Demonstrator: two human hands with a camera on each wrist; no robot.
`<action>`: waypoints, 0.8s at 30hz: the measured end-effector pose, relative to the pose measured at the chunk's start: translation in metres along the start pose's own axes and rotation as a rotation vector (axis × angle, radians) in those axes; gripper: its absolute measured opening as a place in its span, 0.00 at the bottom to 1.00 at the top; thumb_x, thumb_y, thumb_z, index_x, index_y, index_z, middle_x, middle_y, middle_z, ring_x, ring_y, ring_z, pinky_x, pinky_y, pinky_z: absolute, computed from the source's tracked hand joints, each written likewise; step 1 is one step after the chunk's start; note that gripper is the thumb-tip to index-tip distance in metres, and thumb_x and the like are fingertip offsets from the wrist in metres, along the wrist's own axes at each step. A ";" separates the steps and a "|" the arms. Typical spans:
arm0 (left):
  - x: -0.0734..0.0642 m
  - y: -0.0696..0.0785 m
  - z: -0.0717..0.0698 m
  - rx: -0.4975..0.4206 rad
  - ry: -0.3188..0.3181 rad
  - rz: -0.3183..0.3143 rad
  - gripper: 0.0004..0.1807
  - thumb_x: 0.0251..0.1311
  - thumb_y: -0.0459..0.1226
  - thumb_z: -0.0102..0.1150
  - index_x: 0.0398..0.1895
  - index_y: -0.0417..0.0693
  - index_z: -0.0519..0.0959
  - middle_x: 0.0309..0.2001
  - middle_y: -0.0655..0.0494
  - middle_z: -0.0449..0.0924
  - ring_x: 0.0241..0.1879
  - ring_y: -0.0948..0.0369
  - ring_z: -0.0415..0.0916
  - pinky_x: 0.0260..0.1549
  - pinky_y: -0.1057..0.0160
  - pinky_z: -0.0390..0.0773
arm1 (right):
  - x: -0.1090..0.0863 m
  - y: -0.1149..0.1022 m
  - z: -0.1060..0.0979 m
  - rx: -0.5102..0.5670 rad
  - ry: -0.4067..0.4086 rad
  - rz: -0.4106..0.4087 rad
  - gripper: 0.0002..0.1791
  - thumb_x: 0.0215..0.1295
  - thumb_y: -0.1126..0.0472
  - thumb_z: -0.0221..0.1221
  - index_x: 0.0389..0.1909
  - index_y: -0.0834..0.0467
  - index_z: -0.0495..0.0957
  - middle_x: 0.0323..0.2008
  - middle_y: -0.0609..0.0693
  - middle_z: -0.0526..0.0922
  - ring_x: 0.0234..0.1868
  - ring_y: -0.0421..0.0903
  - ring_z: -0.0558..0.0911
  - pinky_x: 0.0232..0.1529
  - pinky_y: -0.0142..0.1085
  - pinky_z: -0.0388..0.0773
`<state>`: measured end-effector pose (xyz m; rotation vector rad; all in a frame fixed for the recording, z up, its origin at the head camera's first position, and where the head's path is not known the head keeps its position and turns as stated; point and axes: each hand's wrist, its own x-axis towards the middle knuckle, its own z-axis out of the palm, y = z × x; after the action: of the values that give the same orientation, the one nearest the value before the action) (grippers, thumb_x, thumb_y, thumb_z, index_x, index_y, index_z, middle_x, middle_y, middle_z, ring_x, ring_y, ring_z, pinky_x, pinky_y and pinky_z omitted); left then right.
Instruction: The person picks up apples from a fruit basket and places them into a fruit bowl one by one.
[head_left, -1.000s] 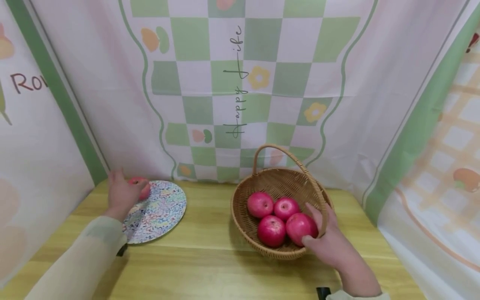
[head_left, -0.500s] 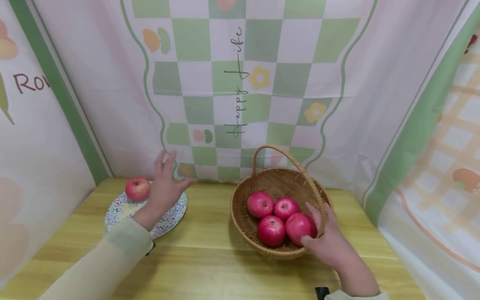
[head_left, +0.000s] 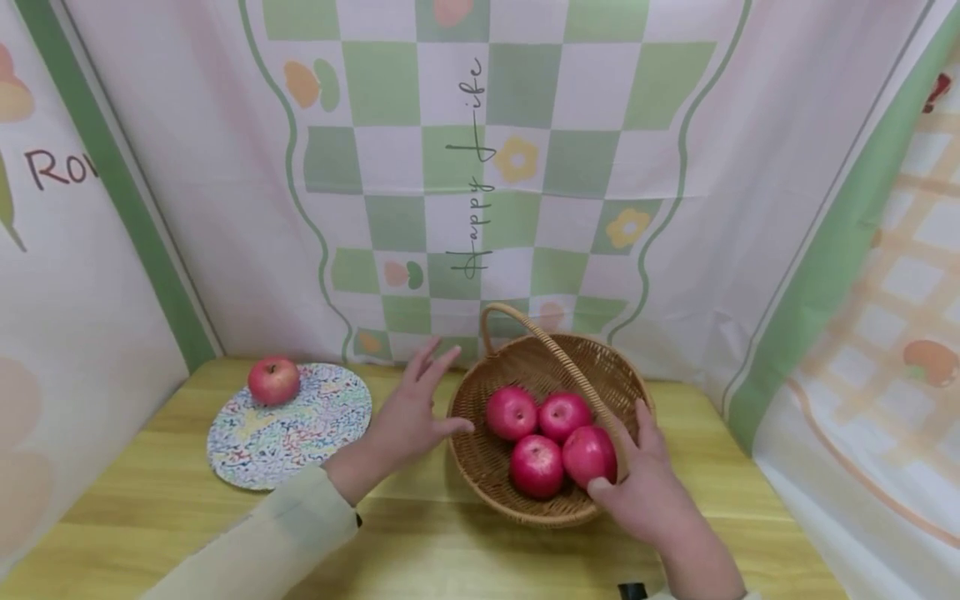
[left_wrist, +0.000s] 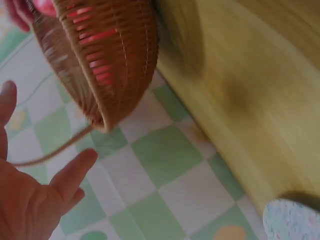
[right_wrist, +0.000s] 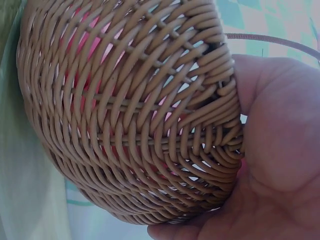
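Observation:
A wicker basket [head_left: 609,377] with an arched handle stands on the table, several red apples [head_left: 536,467] inside it. My right hand [head_left: 648,492] grips its right rim at the foot of the handle; in the right wrist view thumb and palm [right_wrist: 285,145] wrap the woven edge. Fingers spread and holding nothing, my left hand [head_left: 401,425] hovers just off the basket's left rim. The left wrist view has the basket [left_wrist: 125,65] beyond that hand's thumb. One lighter red apple [head_left: 273,381] rests on the far left part of a speckled round plate [head_left: 288,442].
The wooden table [head_left: 442,550] runs back to a green-and-white checked cloth [head_left: 450,158] hanging behind. More printed cloth closes in the left [head_left: 82,292] and right [head_left: 885,350] sides.
My left hand let go of the apple on the plate and moved right to the basket. The basket has shifted slightly left and turned, its handle swinging left, with my right hand still on it.

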<state>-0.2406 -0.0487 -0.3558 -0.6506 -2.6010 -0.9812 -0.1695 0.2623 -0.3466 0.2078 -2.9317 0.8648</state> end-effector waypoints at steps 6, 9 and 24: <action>-0.006 0.012 0.025 -0.063 -0.156 0.088 0.57 0.46 0.50 0.79 0.79 0.60 0.55 0.79 0.55 0.39 0.68 0.50 0.63 0.53 0.54 0.77 | -0.002 -0.005 0.003 -0.053 0.023 -0.038 0.56 0.50 0.63 0.68 0.80 0.48 0.49 0.76 0.67 0.26 0.72 0.76 0.39 0.57 0.74 0.55; -0.009 0.020 0.037 -0.096 -0.205 0.127 0.56 0.47 0.49 0.79 0.79 0.62 0.56 0.79 0.57 0.41 0.66 0.51 0.65 0.52 0.56 0.77 | -0.003 -0.008 0.004 -0.082 0.021 -0.046 0.58 0.50 0.62 0.68 0.80 0.48 0.47 0.76 0.66 0.26 0.71 0.77 0.38 0.56 0.75 0.55; 0.000 0.042 0.083 -0.147 -0.408 0.010 0.57 0.48 0.49 0.79 0.79 0.65 0.54 0.75 0.55 0.57 0.70 0.56 0.60 0.64 0.51 0.65 | -0.005 -0.015 0.003 -0.142 -0.002 -0.025 0.58 0.52 0.60 0.68 0.81 0.46 0.46 0.76 0.66 0.26 0.70 0.80 0.39 0.52 0.76 0.57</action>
<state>-0.2284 0.0355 -0.3936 -0.9918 -2.8823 -1.1478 -0.1620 0.2483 -0.3419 0.2355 -2.9696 0.6506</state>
